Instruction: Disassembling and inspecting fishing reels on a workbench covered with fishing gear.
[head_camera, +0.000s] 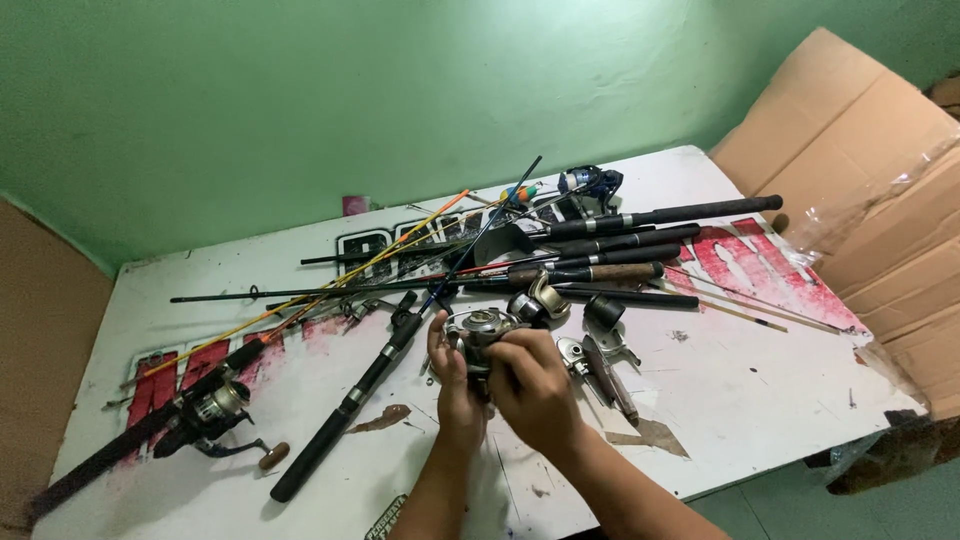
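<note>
Both hands meet over the middle of a white board (760, 400) used as a table top. My left hand (452, 385) cups a silver fishing reel (480, 326) from the left and below. My right hand (532, 385) closes over the reel's right side, fingers on its body. Just behind the reel lie another reel part (540, 300) and a black round piece (603, 312). A black rod (350, 405) runs diagonally to the left of my hands. Loose metal reel parts (600, 370) lie to the right of my right hand.
Several fishing rods (620, 245) are piled across the back of the board, with a yellow rod (300, 300) and a blue reel (590, 183). A rod with a mounted reel (215, 410) lies at the left. Cardboard (870, 170) leans at the right, against a green wall (300, 90).
</note>
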